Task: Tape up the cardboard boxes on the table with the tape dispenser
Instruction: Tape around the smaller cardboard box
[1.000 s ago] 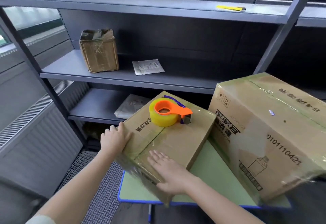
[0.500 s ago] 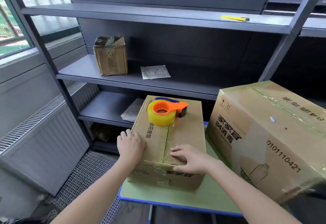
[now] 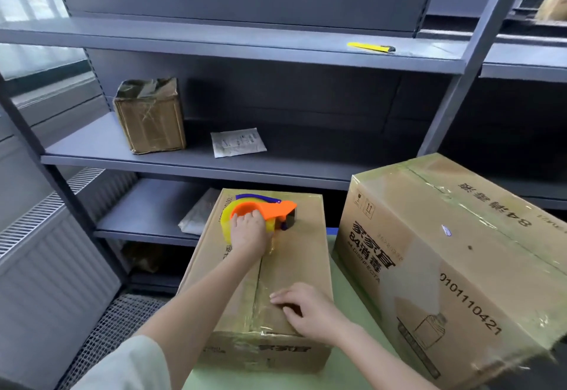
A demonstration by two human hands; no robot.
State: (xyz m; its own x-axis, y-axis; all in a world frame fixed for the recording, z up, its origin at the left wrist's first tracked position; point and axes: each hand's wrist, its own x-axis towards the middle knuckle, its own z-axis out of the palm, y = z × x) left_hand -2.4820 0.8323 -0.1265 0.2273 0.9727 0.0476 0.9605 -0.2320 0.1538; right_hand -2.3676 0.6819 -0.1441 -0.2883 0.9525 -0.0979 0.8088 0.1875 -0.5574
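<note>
The tape dispenser (image 3: 276,208) was gripped by the left hand (image 3: 248,236) mid-frame, sat on the smaller cardboard box (image 3: 302,254). Right hand (image 3: 310,313) was laid flat on that box, lower centre, nothing grabbed.

Three cardboard boxes (image 3: 291,267) (image 3: 460,251) (image 3: 150,119) — two on the table (image 3: 276,382), one beyond it — plus one tape dispenser (image 3: 270,209), one yellow knife (image 3: 369,47), two hands (image 3: 250,236) (image 3: 310,313).

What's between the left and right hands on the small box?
Only bare box top with its taped centre seam; nothing else lies between left hand and right hand, per the head view.
</note>
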